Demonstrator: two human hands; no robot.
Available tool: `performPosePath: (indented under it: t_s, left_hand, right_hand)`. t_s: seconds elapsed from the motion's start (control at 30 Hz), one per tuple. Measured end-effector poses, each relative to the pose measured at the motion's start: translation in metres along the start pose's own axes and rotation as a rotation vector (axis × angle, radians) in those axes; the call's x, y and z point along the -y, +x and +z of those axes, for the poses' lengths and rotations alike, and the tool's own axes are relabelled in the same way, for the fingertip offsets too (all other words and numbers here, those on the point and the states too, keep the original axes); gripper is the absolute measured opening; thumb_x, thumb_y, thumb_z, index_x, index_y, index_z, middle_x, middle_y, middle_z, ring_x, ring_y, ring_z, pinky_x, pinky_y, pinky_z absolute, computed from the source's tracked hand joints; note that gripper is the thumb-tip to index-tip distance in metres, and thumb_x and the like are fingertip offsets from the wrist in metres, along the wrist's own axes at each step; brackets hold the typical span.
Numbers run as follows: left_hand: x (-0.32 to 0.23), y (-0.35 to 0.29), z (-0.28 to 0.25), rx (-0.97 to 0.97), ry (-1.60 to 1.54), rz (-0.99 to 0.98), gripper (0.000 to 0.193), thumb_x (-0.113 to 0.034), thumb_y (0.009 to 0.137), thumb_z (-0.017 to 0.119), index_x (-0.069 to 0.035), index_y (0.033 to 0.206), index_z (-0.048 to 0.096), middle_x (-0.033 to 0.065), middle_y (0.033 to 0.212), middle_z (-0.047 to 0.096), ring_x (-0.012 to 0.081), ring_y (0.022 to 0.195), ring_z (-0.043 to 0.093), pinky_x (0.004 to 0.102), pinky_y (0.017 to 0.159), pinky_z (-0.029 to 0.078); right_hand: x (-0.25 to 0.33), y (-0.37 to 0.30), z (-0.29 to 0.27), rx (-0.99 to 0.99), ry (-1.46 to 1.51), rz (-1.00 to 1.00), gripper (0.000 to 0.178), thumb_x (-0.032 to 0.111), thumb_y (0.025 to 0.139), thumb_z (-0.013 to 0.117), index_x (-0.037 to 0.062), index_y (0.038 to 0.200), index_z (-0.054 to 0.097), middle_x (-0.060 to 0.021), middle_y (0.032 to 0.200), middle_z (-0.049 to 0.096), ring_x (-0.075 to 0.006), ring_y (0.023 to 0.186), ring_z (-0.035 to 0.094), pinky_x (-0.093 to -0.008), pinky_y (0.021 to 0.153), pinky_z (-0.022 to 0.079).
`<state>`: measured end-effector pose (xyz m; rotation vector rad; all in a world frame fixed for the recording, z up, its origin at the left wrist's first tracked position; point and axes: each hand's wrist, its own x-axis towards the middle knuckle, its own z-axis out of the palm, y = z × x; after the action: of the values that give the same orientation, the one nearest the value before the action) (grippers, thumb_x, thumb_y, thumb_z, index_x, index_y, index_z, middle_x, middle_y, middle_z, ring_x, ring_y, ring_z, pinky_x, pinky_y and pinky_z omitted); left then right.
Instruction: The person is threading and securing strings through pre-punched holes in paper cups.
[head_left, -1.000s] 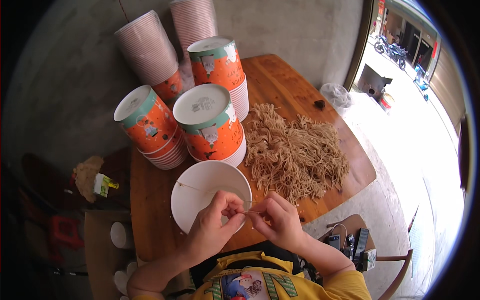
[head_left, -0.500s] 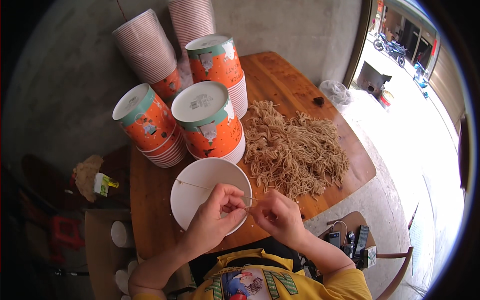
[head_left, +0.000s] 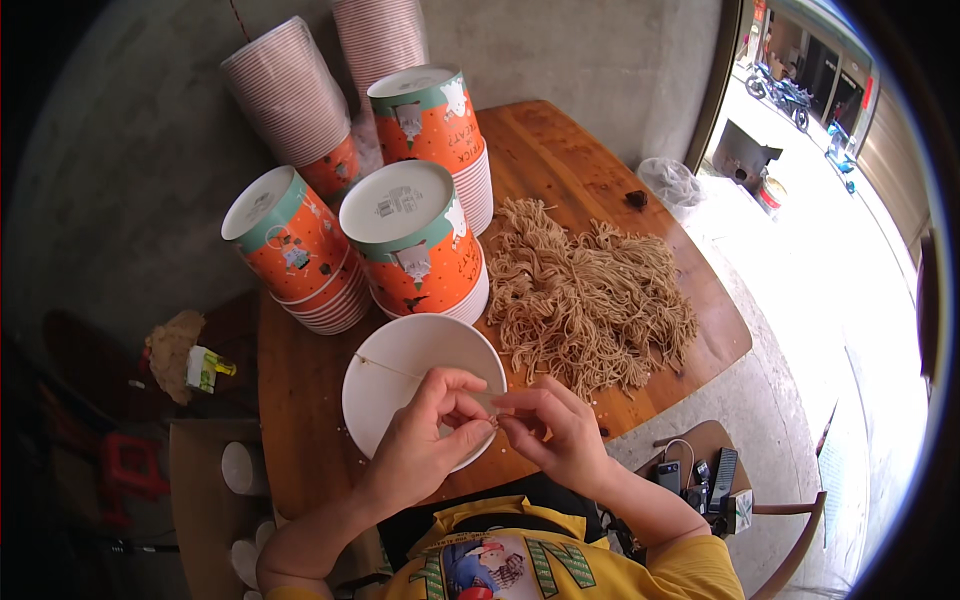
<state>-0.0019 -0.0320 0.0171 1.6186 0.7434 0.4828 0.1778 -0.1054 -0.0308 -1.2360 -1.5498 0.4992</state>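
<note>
A round white paper bucket (head_left: 365, 400) sits mouth up at the table's near edge, below my hands. A thin tan cord (head_left: 388, 368) runs from a knot at its left inner wall toward my left hand (head_left: 430, 430). Over the bucket's right side, that hand pinches the cord with thumb and bent fingers. My right hand (head_left: 560, 430) meets it fingertip to fingertip, its thumb and forefinger closed on the cord's end by the right rim. The cord between the fingertips is thin and partly hidden. Right of the bucket lies a large loose heap of tan cords (head_left: 590, 300).
Upside-down stacks of orange and green printed buckets (head_left: 412, 270) stand just beyond the white one. Plastic-wrapped bucket stacks (head_left: 290, 95) lean at the wall. A carton (head_left: 205, 500) with white cups is at lower left; a stool (head_left: 700, 470) holding a phone and remote is at right.
My right hand's fingers have shifted slightly and its forefinger now reaches further left, nearer the left fingertips. The left hand and the bucket have barely moved.
</note>
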Motion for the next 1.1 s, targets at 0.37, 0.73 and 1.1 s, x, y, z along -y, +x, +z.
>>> performPosePath:
  t_s: [0.37, 0.73, 1.1]
  left_hand:
    - [0.002, -0.003, 0.003, -0.065, 0.100, 0.080, 0.036, -0.003, 0.090, 0.064, -0.002, 0.120, 0.044, 0.0089, 0.090, 0.067, 0.0155, 0.085, 0.064, 0.0298, 0.079, 0.051]
    - [-0.002, -0.004, 0.006, -0.071, 0.224, 0.152, 0.037, -0.001, 0.090, 0.064, -0.002, 0.120, 0.043, 0.0102, 0.088, 0.067, 0.0172, 0.082, 0.064, 0.0309, 0.077, 0.051]
    - [0.004, -0.002, 0.003, -0.060, 0.082, 0.104, 0.035, -0.003, 0.091, 0.064, -0.003, 0.120, 0.045, 0.0084, 0.089, 0.067, 0.0142, 0.083, 0.064, 0.0294, 0.078, 0.051]
  right_hand:
    - [-0.003, 0.000, -0.002, 0.064, 0.116, -0.035, 0.018, -0.002, 0.081, 0.068, 0.0032, 0.096, 0.059, -0.0061, 0.091, 0.057, -0.0156, 0.075, 0.061, -0.0257, 0.057, 0.052]
    - [-0.002, 0.001, -0.003, 0.045, 0.137, 0.019, 0.022, -0.003, 0.079, 0.073, 0.0029, 0.097, 0.061, -0.0064, 0.089, 0.058, -0.0148, 0.073, 0.059, -0.0248, 0.060, 0.048]
    - [-0.011, -0.002, 0.001, 0.016, 0.155, -0.106, 0.024, -0.005, 0.078, 0.071, 0.0041, 0.096, 0.060, -0.0063, 0.088, 0.059, -0.0171, 0.074, 0.058, -0.0269, 0.060, 0.047]
